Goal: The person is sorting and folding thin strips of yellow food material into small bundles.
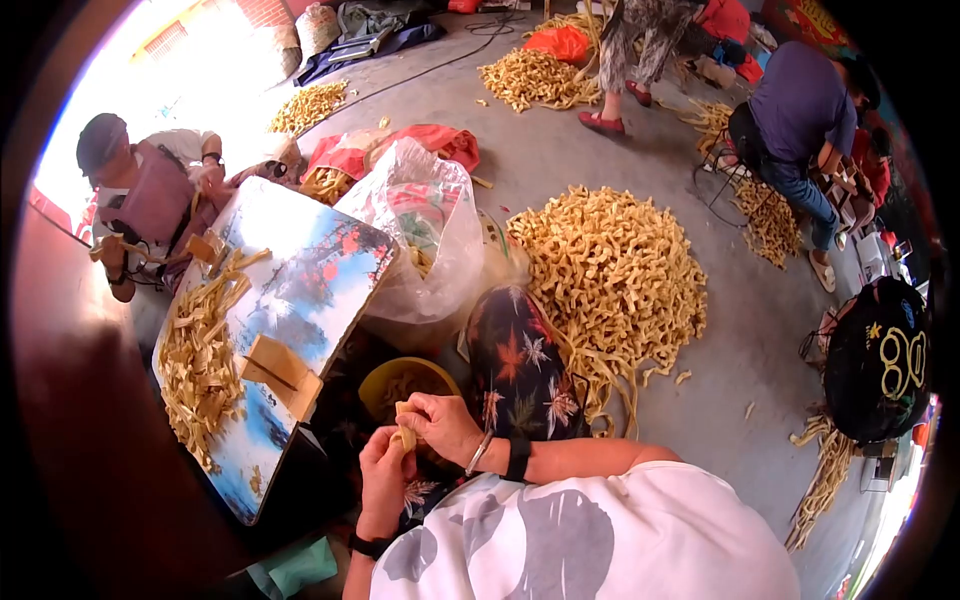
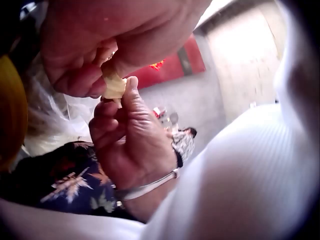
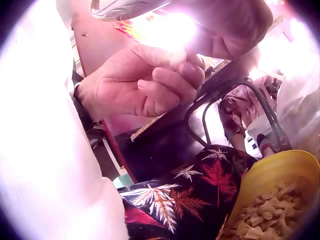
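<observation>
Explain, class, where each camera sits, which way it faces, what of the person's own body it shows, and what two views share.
Head: worn on the head, facing forward and down; the left hand, right hand, shirt and trousers show.
Left wrist: worn on that wrist, looking at the strip pinched between both hands; shirt and trousers show too.
Right wrist: worn on that wrist, looking at both hands, with shirt and trousers also showing.
Shared: head and right wrist both show the tub with pieces inside.

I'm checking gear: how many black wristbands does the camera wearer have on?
2: one band behind the left hand, another band behind the right hand, beside the silver bracelet.
</observation>
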### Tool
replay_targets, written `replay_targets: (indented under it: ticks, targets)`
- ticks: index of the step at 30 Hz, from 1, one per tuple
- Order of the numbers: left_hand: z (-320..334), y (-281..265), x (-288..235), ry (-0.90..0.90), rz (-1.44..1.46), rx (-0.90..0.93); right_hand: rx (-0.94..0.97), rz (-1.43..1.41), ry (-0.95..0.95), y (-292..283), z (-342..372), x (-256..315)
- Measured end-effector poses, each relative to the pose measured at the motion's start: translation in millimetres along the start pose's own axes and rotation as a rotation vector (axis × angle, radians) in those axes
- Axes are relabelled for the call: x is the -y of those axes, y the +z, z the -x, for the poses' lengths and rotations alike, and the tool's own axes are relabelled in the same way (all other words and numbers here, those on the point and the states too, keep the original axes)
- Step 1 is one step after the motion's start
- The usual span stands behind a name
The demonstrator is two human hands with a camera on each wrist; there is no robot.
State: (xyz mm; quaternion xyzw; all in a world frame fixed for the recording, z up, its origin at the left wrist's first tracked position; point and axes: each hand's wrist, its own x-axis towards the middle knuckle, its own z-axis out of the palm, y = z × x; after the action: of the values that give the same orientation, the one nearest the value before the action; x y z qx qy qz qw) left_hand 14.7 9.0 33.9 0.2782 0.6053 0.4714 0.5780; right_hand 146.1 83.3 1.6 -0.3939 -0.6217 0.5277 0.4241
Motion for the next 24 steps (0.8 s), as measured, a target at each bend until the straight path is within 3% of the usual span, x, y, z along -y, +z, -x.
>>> replay_targets:
  ticks: [1,4,6,9,12,16,18,19,20,22,24]
  targets:
    - [-1,0,1,0.096,-0.341,-0.056,0.006,0.005,0.011,-1,1,-2]
    - [-8,16,1,0.836,-1.095,-0.193,0.017,0.024,0.103,4,-2,-16]
    - [-6,23,-4,0.76,-1.21,-0.147,0.139,-0.192,0.418,1,-3,-20]
    - [-4,29,-3,0.748,-1.25,-0.152,0.144,-0.346,0.629,-1,-3,-31]
    - [-3,33,2,0.702,-1.204,-0.173,0.025,-0.033,0.161,-3,3,-31]
    - [-11,28,5,0.693,-1.119,-0.213,0.043,0.028,-0.094,-8,4,-23]
    - [-19,21,9,0.593,-1.022,-0.252,0.111,0.013,-0.092,-11,2,-27]
    - [-21,18,11,0.519,-0.906,-0.254,0.18,-0.027,0.01,-14,1,-29]
    - [-24,19,14,0.307,-0.614,-0.25,0.27,-0.097,0.196,-19,-2,-20]
    - [-24,20,8,0.15,-0.334,-0.142,0.269,-0.082,0.2,-22,-5,-17]
    - [-31,21,11,0.163,-0.071,-0.081,0.239,0.056,-0.008,-27,-10,-19]
